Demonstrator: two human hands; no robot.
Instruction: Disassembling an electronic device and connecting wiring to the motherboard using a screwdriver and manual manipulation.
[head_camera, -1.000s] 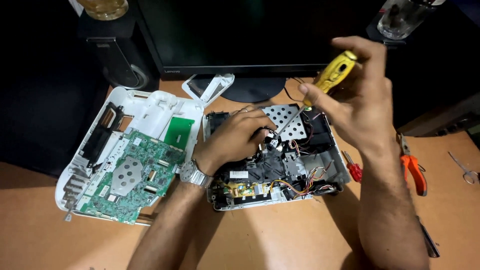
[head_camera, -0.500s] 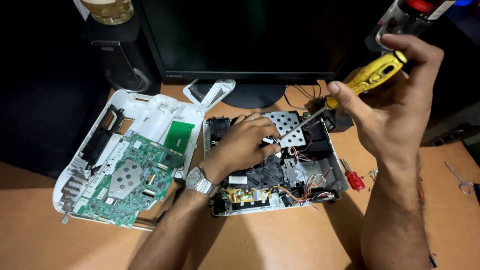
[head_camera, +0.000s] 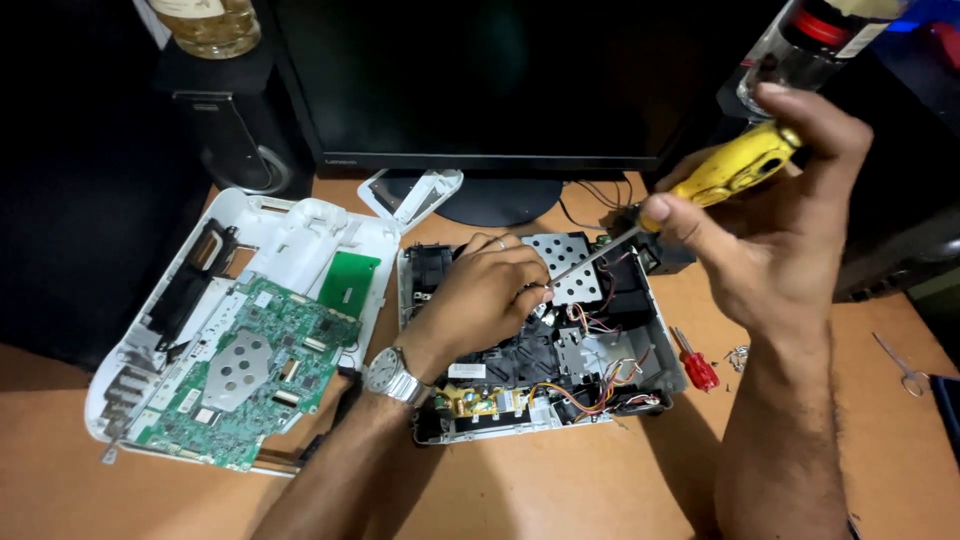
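Note:
An opened white device base full of wires, black parts and a perforated metal plate lies on the wooden desk. My left hand, a watch on its wrist, rests curled on the device's inner parts, fingertips by the screwdriver's tip. My right hand grips a yellow-handled screwdriver, its shaft slanting down-left toward the metal plate near my left fingers.
The removed white cover with a green circuit board lies to the left. A small red screwdriver and loose screws sit right of the device. A monitor, a speaker and bottles stand behind. Scissors lie far right.
My right hand has raised the screwdriver and shifted right, then angled its tip down to my left fingers. My left hand stayed on the device.

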